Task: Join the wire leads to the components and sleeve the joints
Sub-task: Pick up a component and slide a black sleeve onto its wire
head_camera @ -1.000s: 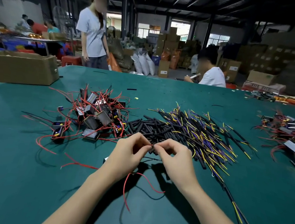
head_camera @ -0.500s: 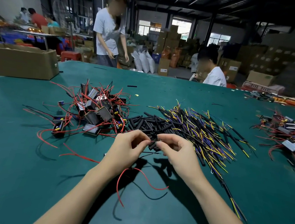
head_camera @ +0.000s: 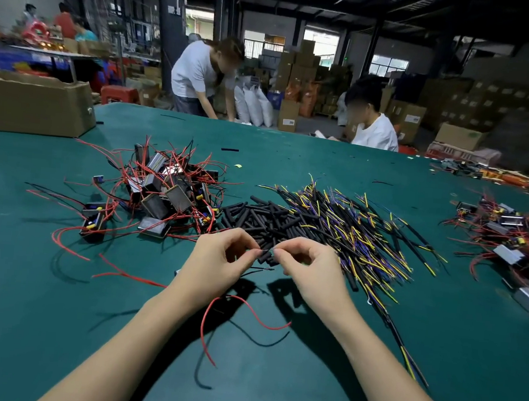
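My left hand [head_camera: 219,262] and my right hand [head_camera: 311,271] meet fingertip to fingertip above the green table [head_camera: 25,291], each pinching a thin wire end at the joint [head_camera: 266,251]. A red lead [head_camera: 240,313] and a black lead [head_camera: 245,334] hang from under my left hand onto the table. The component they belong to is mostly hidden beneath that hand. Behind my fingers lies a heap of short black sleeves [head_camera: 261,219]. A pile of boxy components with red wires [head_camera: 164,191] sits to the left, and a spread of black cables with yellow and purple leads [head_camera: 359,231] to the right.
A cardboard box [head_camera: 34,106] stands at the table's far left corner. Another pile of components with red wires [head_camera: 515,238] lies at the right edge. One person bends over beyond the table's far edge and another sits there. Stacked cartons fill the background.
My hands have stayed together at the wire joint, fingers shifting slightly. The standing person behind the table has walked right and bent forward. The view has tilted a little.
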